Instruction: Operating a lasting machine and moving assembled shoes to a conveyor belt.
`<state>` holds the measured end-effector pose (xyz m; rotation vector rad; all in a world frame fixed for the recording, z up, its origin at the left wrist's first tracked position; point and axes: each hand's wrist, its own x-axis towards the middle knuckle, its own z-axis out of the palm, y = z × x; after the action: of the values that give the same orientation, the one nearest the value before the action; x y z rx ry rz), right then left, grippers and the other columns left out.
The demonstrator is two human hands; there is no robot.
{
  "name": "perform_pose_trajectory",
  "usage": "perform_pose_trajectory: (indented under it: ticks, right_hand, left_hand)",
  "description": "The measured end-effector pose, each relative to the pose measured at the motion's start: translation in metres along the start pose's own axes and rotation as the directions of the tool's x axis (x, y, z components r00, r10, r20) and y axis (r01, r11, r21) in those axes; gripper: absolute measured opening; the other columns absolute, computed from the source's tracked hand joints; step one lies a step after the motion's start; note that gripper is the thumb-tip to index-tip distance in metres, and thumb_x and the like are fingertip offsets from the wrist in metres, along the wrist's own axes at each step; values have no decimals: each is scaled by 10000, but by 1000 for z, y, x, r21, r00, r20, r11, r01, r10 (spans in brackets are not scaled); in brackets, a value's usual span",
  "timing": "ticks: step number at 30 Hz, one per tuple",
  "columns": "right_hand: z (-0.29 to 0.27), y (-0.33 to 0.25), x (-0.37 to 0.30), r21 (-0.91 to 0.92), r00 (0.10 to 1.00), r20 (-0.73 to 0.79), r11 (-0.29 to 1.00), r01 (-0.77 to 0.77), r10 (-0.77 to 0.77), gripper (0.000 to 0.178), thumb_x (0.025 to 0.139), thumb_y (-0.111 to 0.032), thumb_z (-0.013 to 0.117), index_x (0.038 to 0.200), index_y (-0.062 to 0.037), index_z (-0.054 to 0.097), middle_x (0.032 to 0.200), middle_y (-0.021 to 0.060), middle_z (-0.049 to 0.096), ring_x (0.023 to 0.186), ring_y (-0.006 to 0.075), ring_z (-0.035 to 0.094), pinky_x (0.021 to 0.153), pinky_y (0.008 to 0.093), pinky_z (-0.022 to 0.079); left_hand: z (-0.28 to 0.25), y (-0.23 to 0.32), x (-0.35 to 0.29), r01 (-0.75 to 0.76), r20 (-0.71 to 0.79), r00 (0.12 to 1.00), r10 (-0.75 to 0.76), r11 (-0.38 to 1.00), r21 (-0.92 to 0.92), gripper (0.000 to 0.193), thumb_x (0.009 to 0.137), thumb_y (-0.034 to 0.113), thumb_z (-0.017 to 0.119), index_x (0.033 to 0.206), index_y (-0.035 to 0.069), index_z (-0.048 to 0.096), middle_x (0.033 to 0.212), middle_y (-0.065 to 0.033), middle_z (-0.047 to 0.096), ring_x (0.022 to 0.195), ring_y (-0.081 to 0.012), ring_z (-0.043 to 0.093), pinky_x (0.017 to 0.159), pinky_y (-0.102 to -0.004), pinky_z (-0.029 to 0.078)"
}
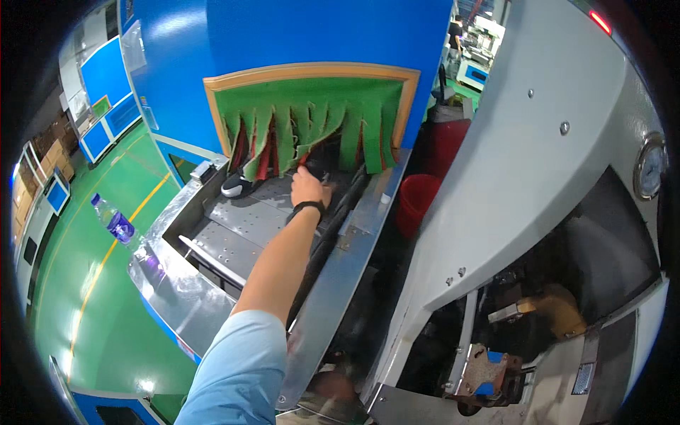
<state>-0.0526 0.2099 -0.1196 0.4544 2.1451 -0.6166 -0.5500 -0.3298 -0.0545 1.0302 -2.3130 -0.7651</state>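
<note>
My left hand (309, 190), with a black band (309, 206) on its wrist, reaches to the foot of a green strip curtain (304, 106). Its fingers are curled on a dark thing (320, 171), apparently a shoe, partly hidden by the hand and the strips. Left of the hand, a black shoe with a white sole (236, 187) lies at the curtain's edge on a grey perforated plate (234, 237). My right hand cannot be made out; only a blurred brownish shape shows low in the middle.
The curtain hangs in a tan-framed opening of a blue machine (312, 32). A metal ledge (177, 304) edges the plate, with a clear bottle (117, 223) on the left. To the right stand red buckets (418, 202) and a white machine (524, 149) with a round gauge (649, 166).
</note>
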Motion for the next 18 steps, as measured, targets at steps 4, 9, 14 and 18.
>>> perform_pose_trajectory:
  ticks: [4,9,14,18]
  right_hand:
    - [31,26,15,-191,853,-248,887,421,-458,485,998,-371,554,1388,-83,538,1326,187,583,1159,319,581,975,449,463]
    - [-16,-58,-33,275,935,-191,898,343,-299,539,976,-402,596,1442,-150,497,1378,178,555,1164,327,573,946,477,466]
    - [-19,-103,-59,759,574,-175,262,596,-800,850,974,-259,646,1582,-63,86,1388,178,528,1251,249,548,1063,408,432]
    - [-10,-170,-104,581,179,-571,-241,777,-801,1068,891,-343,733,1579,-46,-27,1598,204,204,1450,300,267,1190,419,213]
  left_hand:
    - [-29,-46,29,-155,178,970,165,986,-65,738,611,179,863,1217,-20,490,1200,-242,620,1164,-384,587,1005,-411,471]
    - [-194,-39,-104,232,538,800,266,689,-686,465,750,24,701,1201,3,590,1017,-97,677,880,-220,667,783,-364,556]
    - [-311,-105,-273,359,525,797,300,464,-810,281,876,153,524,1097,5,615,866,-128,680,711,-266,643,629,-413,530]
    - [-321,-75,-415,420,654,670,352,547,-724,494,944,338,565,1232,-62,525,1009,-133,648,917,-235,650,820,-343,542]
